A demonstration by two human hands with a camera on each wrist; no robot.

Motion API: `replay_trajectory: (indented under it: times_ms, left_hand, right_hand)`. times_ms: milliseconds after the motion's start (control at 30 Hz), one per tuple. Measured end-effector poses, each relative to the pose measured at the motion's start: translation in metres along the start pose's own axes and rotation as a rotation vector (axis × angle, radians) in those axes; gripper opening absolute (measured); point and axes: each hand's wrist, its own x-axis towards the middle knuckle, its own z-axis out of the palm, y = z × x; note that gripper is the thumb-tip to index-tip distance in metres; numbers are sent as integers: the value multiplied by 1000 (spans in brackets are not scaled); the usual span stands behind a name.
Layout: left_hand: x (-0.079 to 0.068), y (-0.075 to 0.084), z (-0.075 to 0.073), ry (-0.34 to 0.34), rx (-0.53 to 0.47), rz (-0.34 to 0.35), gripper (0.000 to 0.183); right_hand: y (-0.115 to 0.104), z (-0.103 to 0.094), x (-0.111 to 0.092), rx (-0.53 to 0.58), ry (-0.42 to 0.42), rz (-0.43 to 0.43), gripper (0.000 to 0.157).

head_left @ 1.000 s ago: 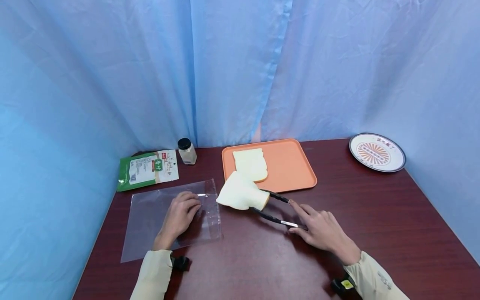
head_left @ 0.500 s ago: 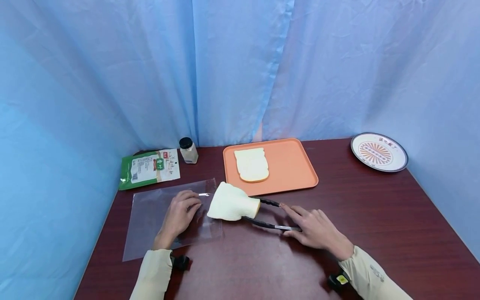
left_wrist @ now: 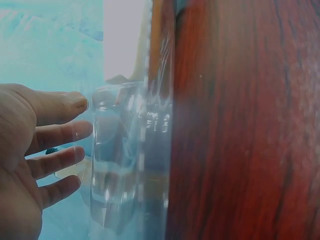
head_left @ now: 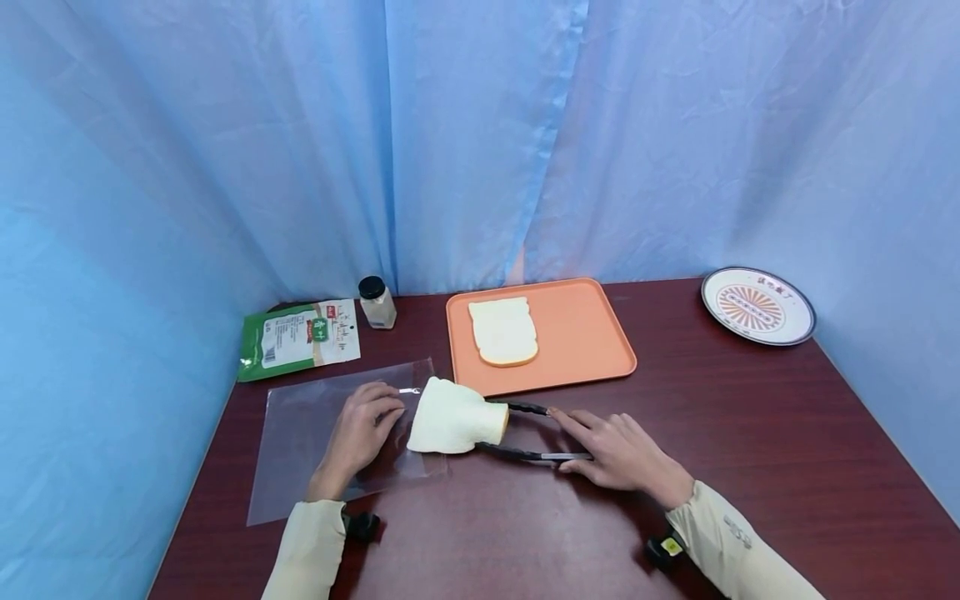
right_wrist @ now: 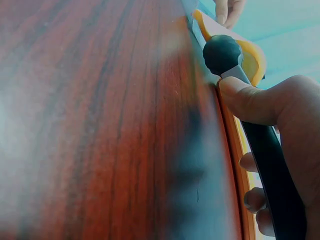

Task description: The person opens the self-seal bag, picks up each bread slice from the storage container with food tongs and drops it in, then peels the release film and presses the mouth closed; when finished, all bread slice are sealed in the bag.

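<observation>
My right hand [head_left: 626, 454] grips a pair of black tongs [head_left: 525, 455]. Squeezed between the tong tips is a slice of bread [head_left: 447, 418], pinched narrow at its right end and spread wide at its left. The slice overlaps the right, open-looking edge of a clear plastic bag [head_left: 292, 446] that lies flat on the left. Over that bag is my left hand [head_left: 360, 429]; the left wrist view shows its fingers [left_wrist: 57, 135] fairly straight and apart, tips right at the plastic film [left_wrist: 117, 165]. In the right wrist view my thumb [right_wrist: 250, 102] presses along one tong arm [right_wrist: 265, 160].
An orange tray [head_left: 581, 333] behind the tongs bears another bread slice [head_left: 504, 332]. At back left are a green and white packet [head_left: 296, 340] and a black-capped jar [head_left: 377, 302]. A patterned plate [head_left: 759, 306] stands at far right. Blue curtains [head_left: 465, 150] enclose the table.
My right hand has carried the bread in the tongs left and toward me, away from the tray and over the bag's edge. My left hand has stayed in place.
</observation>
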Motion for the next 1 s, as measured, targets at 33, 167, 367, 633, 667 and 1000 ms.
replay_trajectory:
  times_ms: [33, 167, 367, 633, 667, 1000]
  left_hand:
    - [0, 0, 0, -3, -2, -6, 8]
    - [0, 1, -1, -1, -7, -11, 8]
    - [-2, -1, 0, 19, -20, 16, 9]
    - [-1, -1, 1, 19, -34, 33, 8]
    - [-1, 0, 1, 15, -32, 26, 8]
    - [1, 1, 2, 21, -34, 40, 8]
  right_hand:
    - [0, 0, 1, -3, -6, -4, 77]
    - [1, 2, 6, 1, -43, -15, 77]
    - [3, 2, 11, 24, -61, -24, 78]
    - [7, 1, 15, 40, -77, -41, 78]
    - [8, 1, 16, 45, -87, -41, 78]
    - [11, 4, 25, 45, -76, -80, 79]
